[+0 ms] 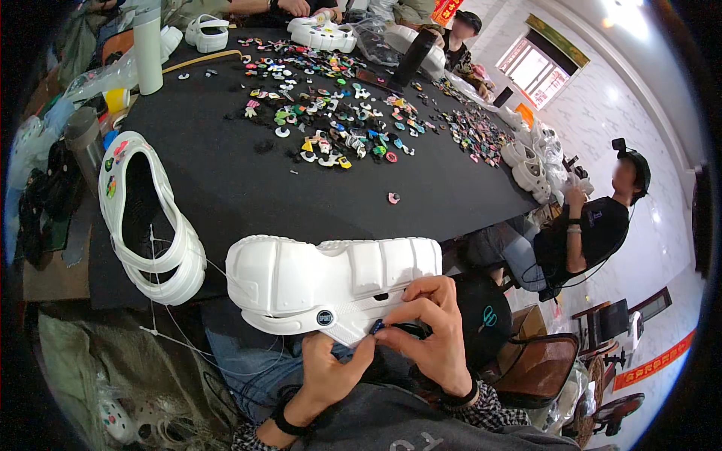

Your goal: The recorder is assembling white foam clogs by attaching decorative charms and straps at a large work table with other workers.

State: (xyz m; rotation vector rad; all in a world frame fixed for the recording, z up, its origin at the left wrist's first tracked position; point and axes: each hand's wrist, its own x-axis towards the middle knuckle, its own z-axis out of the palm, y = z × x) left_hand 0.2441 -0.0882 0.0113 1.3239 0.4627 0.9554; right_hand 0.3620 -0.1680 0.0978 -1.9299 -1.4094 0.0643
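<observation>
The white clog point(331, 289) lies sole-up at the near edge of the black counter point(226, 188), over the lap — this exposes its strap side to both hands. The left hand point(327, 376) steadies it from below, fingertips pinched at the strap. The right hand point(429, 331) pinches a small dark blue charm point(377, 326) against the strap. Loose charms point(338, 113) lie spread within reach; 1 finished clog point(150, 218) rests to the left.

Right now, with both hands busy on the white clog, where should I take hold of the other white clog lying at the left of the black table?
Grip the other white clog across its thick sidewall near the heel, coming from the table's near edge. It lies with its opening showing, so the rim gives fingers purchase, and that end hangs nearest your left hand.
</observation>
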